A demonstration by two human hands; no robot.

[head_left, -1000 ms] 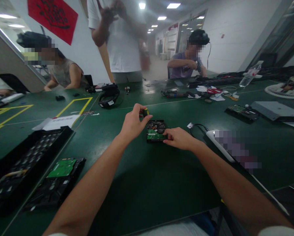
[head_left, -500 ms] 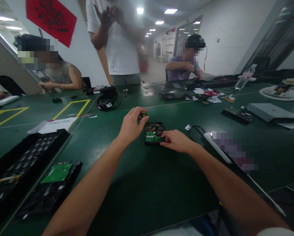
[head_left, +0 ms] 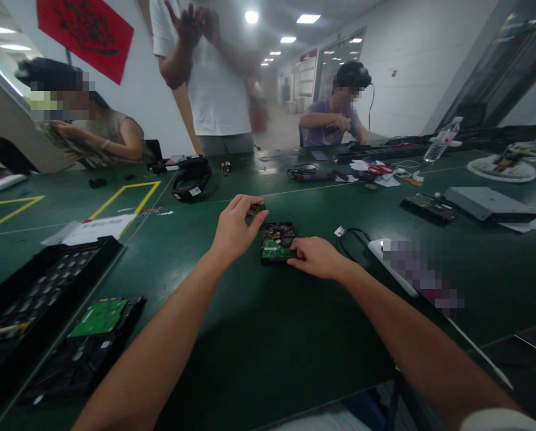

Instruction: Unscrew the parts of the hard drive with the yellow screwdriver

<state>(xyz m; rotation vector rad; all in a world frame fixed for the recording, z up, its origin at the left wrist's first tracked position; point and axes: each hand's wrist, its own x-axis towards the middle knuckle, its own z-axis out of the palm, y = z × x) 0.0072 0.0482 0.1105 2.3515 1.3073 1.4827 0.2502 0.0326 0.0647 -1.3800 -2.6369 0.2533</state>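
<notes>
A hard drive [head_left: 277, 241] lies circuit side up on the green table [head_left: 268, 335], its green board facing me. My left hand [head_left: 234, 230] is closed around the small yellow-and-black screwdriver handle [head_left: 256, 209], held just above the drive's far left corner. My right hand [head_left: 315, 256] rests on the drive's near right edge, fingers curled and pressed against it.
Black trays [head_left: 34, 299] and another drive with a green board [head_left: 98, 317] sit near left. A cable [head_left: 355, 236] and white device lie right of the drive. Other people work at the far side; a headset [head_left: 191, 179], tools, a bottle [head_left: 438, 140] and a grey box [head_left: 487, 203] stand beyond.
My left hand has turned slightly on the screwdriver and covers more of its handle. The view drifted a little; the standing person raised their hands.
</notes>
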